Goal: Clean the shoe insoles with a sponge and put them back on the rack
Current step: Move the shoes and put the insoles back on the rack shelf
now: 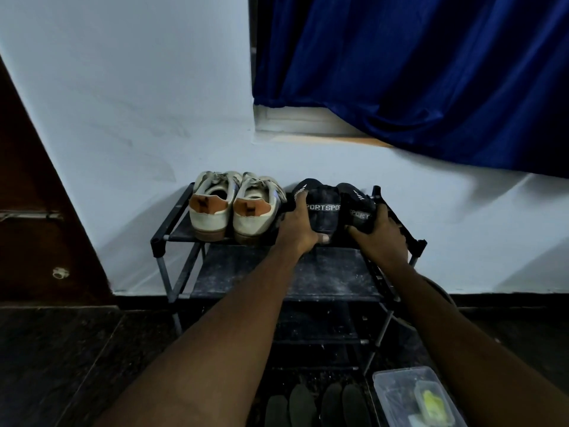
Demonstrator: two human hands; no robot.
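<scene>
The left hand (300, 224) is curled round the heel of one of the black shoes (321, 208), with the thumb under it. The right hand (381, 232) grips the heel of the other one. One hand on each shoe lets the pair move together. They sit on the top shelf of the rack (160, 238), at 3 o'clock from the white shoes (234, 208). I cannot tell if they are going up or coming off.

Four dark insoles (301, 405) lie side by side on the floor (77, 349), at 6 o'clock from the rack. At their 3 o'clock is a clear box (397, 386) with a yellow sponge (432, 402), probably kept close for scrubbing.
</scene>
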